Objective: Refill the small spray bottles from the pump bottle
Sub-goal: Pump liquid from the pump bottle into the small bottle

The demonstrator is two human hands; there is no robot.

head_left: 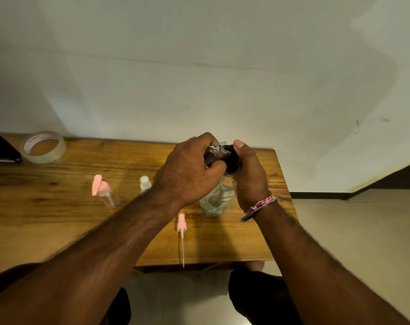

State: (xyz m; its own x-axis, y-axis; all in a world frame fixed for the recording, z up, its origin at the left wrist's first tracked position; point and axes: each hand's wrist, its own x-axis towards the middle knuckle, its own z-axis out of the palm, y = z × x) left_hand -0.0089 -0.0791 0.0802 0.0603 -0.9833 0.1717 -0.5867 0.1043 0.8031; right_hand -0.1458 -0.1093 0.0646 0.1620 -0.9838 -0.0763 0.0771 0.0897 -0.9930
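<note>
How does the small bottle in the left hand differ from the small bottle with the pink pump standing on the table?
The held bottle is tilted and uncapped, threads bare; the pink-pump bottle stands capped and untouched. The left hand grips the first; the second stands alone. Both are small and clear.

- The small clear plastic spray bottle [216, 151] is mostly hidden inside the left hand [187, 171]; only its threaded neck shows.
- The right hand [248, 177] covers much of the black pump head [232, 159].
- The dark flat object [1, 146] is cut off at the left edge.
</note>
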